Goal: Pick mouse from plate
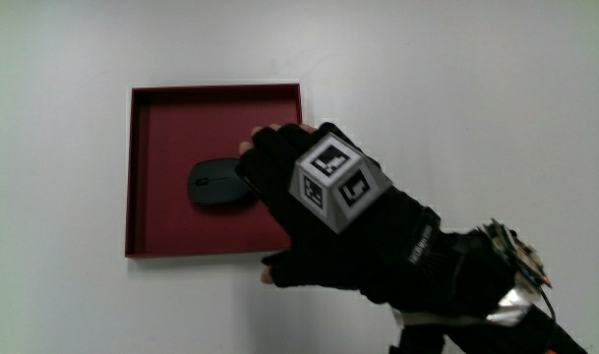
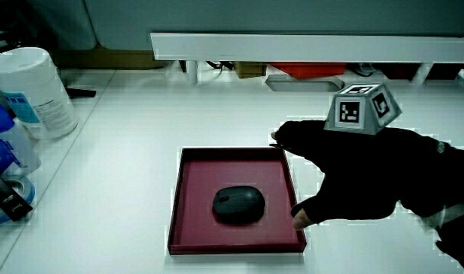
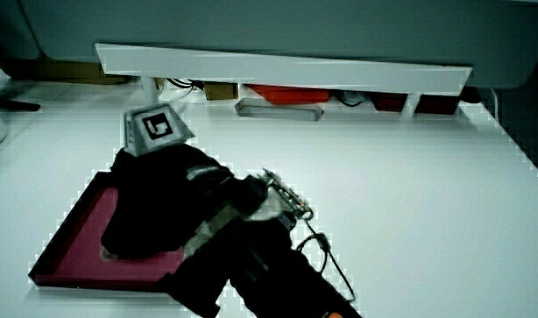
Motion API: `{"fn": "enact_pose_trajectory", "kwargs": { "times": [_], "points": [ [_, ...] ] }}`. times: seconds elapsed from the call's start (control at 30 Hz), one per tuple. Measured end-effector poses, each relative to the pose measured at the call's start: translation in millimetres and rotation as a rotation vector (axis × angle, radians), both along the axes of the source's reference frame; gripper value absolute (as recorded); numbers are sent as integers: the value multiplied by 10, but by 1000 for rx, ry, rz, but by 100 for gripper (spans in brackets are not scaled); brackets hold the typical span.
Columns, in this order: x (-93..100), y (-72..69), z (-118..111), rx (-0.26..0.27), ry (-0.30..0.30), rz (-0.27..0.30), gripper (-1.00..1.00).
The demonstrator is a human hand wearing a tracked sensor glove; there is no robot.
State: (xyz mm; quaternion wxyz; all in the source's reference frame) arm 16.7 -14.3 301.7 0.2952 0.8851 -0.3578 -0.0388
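Hand (image 1: 324, 211) over the plate (image 1: 147, 167) beside the mouse (image 1: 218, 183); grip spread, holding nothing. Recommend fingers straddle the mouse, close evenly, then lift straight up.

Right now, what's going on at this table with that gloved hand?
A hand in a black glove, with a small patterned cube on its back, is over one edge of a dark red square plate on a white table. A black computer mouse lies in the middle of the plate. The fingers are spread toward the mouse, but in a side view there is still a gap, so nothing is gripped yet.
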Motion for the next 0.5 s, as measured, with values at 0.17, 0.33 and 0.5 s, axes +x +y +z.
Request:
{"fn": "enact_pose_trajectory", "kwargs": {
  "times": [0.17, 0.33, 0.5],
  "points": [
    [-143, -135, 68, -48, 18, 6, 0],
    [-280, -253, 217, -76, 34, 11, 0],
    [-379, -367, 395, -107, 62, 33, 0]
  ]
}}
